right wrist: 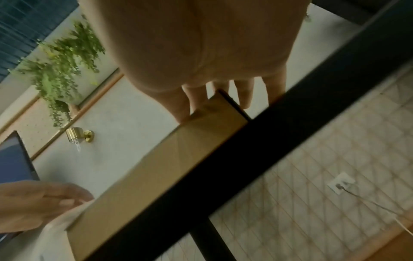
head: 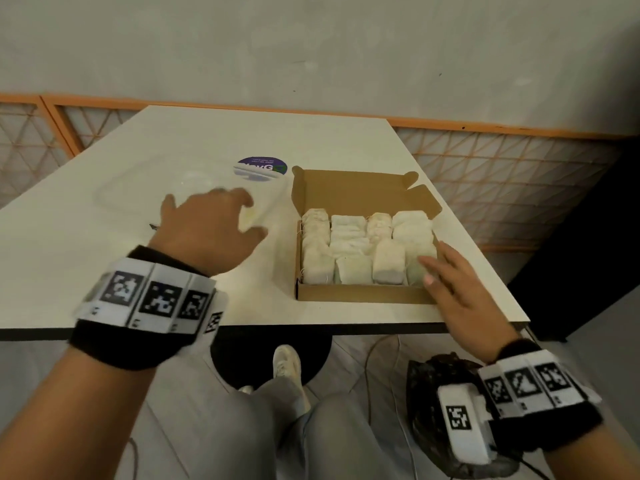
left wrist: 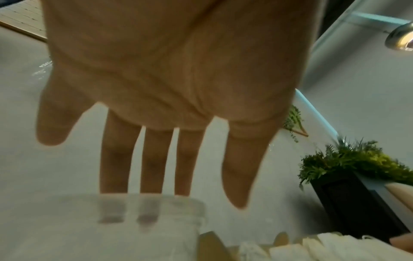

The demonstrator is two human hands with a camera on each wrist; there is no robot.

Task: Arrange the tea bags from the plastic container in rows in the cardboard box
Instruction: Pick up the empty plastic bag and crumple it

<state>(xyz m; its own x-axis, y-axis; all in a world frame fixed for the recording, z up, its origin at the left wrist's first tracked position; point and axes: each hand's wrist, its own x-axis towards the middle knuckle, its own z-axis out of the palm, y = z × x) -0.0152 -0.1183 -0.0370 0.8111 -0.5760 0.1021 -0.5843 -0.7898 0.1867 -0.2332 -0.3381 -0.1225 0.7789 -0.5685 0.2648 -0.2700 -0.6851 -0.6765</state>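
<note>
A brown cardboard box [head: 360,294] lies open on the white table, with pale tea bags [head: 349,237] packed in rows inside it. Left of it stands a clear plastic container [head: 138,188]; what it holds is hard to make out. My left hand [head: 249,216] hovers over the container's right part with fingers spread and straight. In the left wrist view the fingertips [left wrist: 147,217] show through the container [left wrist: 67,229] wall. My right hand [head: 436,271] lies flat at the box's near right corner, fingers straight on the tea bags there. The right wrist view shows that hand [right wrist: 212,98] over the box [right wrist: 156,176].
A round purple sticker [head: 262,167] lies on the table behind the container. The table's dark front edge [head: 311,329] runs just below the box. A black bag [head: 433,393] sits on the floor under my right wrist. My legs are beneath the table.
</note>
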